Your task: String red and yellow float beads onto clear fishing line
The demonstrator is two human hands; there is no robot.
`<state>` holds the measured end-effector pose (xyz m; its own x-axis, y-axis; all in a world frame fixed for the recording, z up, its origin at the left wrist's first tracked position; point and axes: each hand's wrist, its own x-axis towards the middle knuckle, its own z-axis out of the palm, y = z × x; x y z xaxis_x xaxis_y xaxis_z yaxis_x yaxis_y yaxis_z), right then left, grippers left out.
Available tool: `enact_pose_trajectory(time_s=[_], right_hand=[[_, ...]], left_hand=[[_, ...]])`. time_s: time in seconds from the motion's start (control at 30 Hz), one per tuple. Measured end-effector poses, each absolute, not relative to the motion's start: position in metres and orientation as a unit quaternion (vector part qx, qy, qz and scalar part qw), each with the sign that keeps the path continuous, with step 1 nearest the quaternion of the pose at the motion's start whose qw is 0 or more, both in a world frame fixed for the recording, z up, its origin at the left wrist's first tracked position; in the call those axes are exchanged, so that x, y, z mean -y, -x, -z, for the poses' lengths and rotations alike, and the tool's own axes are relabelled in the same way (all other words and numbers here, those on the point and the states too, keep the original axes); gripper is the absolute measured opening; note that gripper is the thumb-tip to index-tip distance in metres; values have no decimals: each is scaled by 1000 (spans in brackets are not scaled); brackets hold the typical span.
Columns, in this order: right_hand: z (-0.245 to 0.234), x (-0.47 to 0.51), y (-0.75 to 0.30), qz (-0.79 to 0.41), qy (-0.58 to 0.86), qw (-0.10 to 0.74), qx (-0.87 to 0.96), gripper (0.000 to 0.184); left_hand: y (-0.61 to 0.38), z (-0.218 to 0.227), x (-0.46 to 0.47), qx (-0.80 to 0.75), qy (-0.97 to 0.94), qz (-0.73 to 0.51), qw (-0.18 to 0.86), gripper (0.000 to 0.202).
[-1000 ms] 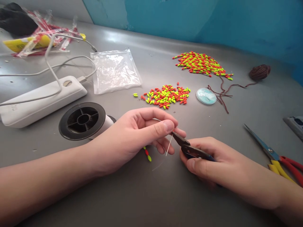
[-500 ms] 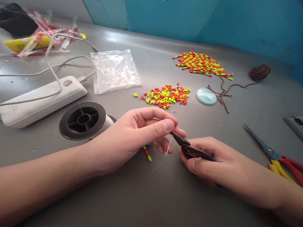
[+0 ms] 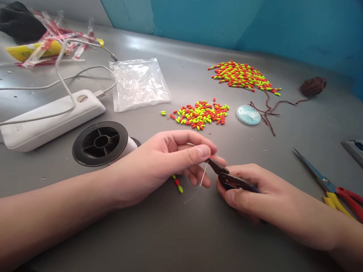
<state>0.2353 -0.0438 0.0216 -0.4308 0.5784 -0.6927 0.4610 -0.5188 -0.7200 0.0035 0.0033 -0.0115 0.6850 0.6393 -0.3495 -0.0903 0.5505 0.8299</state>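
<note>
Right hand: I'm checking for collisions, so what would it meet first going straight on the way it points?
Most likely the left hand; the pliers in the right hand end at the left fingers, though this single view leaves unclear whether they touch.

From where I stand: light moderate, diffuse, seemingly from overhead. Broad pale glare on tabletop (image 3: 133, 45), eleven o'clock; grey darkens toward six. Sharp highlights on creased clear packet (image 3: 141, 85), between ten and eleven. Undersides of left forearm (image 3: 70, 204), eight, and right forearm (image 3: 323, 221), four, shaded; both stretched toward edges. Wrappers (image 3: 76, 49) at ten soft, smeared. Fine strand (image 3: 191, 199) near six faint, almost lost against grey.
</note>
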Motion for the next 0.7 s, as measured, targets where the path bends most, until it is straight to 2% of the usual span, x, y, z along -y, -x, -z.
enact_pose_trajectory(time_s=[0.7], right_hand=[[-24, 45, -233, -706, 541, 65, 452, 28]], left_hand=[[-3, 14, -3, -341, -420, -236, 807, 20]])
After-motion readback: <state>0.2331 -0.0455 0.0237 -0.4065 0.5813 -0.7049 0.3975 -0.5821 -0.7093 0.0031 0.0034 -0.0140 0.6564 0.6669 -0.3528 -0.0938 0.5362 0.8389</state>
